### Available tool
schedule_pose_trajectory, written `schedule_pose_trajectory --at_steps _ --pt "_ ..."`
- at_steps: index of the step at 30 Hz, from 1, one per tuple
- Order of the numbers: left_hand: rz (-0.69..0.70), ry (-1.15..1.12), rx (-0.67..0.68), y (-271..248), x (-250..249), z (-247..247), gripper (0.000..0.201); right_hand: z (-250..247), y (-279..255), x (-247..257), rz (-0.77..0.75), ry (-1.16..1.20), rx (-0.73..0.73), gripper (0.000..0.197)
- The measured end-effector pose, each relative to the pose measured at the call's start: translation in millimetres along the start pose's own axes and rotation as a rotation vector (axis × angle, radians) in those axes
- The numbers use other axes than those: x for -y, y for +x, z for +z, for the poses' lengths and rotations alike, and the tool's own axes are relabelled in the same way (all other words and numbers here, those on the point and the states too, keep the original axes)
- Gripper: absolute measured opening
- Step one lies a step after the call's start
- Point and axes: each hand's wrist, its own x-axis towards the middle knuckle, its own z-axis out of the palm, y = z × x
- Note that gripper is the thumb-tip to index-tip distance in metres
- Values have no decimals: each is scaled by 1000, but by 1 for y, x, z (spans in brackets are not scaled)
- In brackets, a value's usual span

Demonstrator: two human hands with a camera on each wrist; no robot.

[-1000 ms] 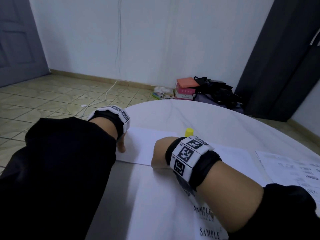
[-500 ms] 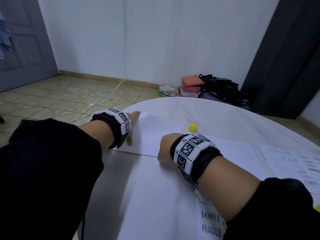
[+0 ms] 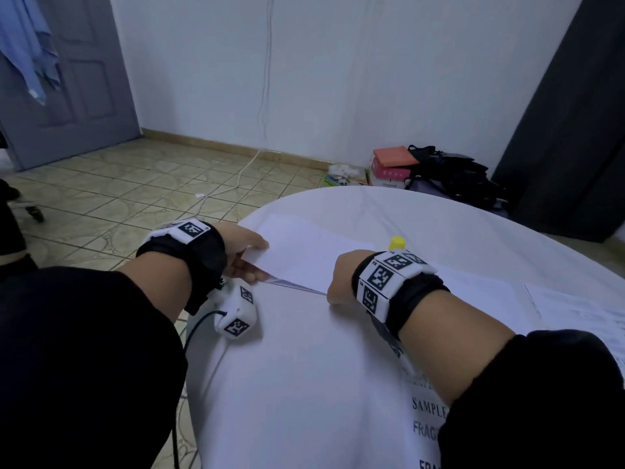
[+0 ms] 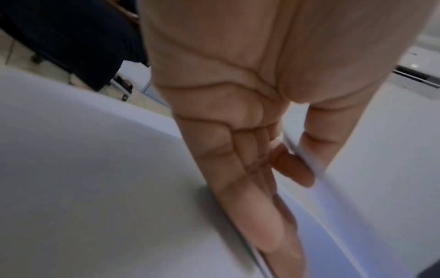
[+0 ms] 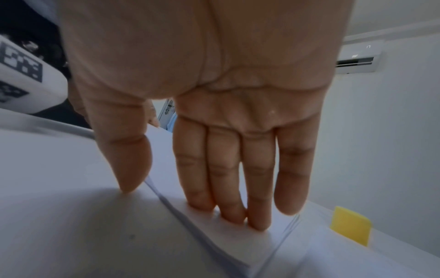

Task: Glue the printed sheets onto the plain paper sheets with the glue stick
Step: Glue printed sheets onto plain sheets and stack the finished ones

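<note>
Table (image 3: 439, 231) first: round, white-covered, it carries everything you need. Across its middle lies the stack of plain paper sheets (image 3: 304, 262), and your left hand (image 3: 245, 252) lifts the near-left corner of the top sheet, thumb above and a fingertip beneath, pinching it clear of the pile. Your right hand (image 3: 341, 279) lies flat with straight fingers (image 5: 228, 169) pressing the stack's other end, gripping nothing. Keep that press firm, so that only one sheet comes away; the left wrist view shows several edges close together at the corner, and it is hard to tell whether one sheet or two sit in the pinch. Rub thumb against fingertip to separate them before you pull.

To your right rest the printed sheets (image 3: 581, 313), well apart from the stack, and one more printed sheet (image 3: 426, 414), reading SAMPLE, lies under your right forearm. Draw the plain sheet toward a bare part of the cloth near you, low and slowly, so it does not crease.

Smallest is the glue stick (image 3: 397, 243), yellow-capped and upright just beyond your right wrist, untouched. Mind you do not knock it over as the sheet slides out.
</note>
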Motion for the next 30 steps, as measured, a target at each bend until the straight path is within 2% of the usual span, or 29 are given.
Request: schedule_pose_trajectory --at_steps 3,7,10,13,15,17,20,24,28,30 --pt "-1 -138 16 3 3 3 36 -7 -4 1 -23 -1 30 21" --pt "-21 -187 7 8 6 5 39 -14 -5 4 -11 8 112 38" --pt "-4 -226 -13 6 9 8 26 -8 2 10 -44 36 52 49" --pt "-7 -231 -11 5 11 10 26 -1 19 19 -71 60 21 67" --pt "-25 -221 -6 5 9 11 25 1 25 23 -91 109 1 72" --pt "-38 -190 -8 5 7 12 22 0 26 26 -47 56 -3 61" --pt "-42 -165 -6 3 5 12 19 -4 24 38 25 -77 -50 35" --pt "-38 -191 7 4 6 12 28 2 31 57 -38 -11 -230 24" --pt "-14 -178 19 6 8 13 29 -2 28 55 -3 -65 -277 30" --pt "-7 -165 30 7 8 13 30 -2 27 42 49 -64 -254 29"
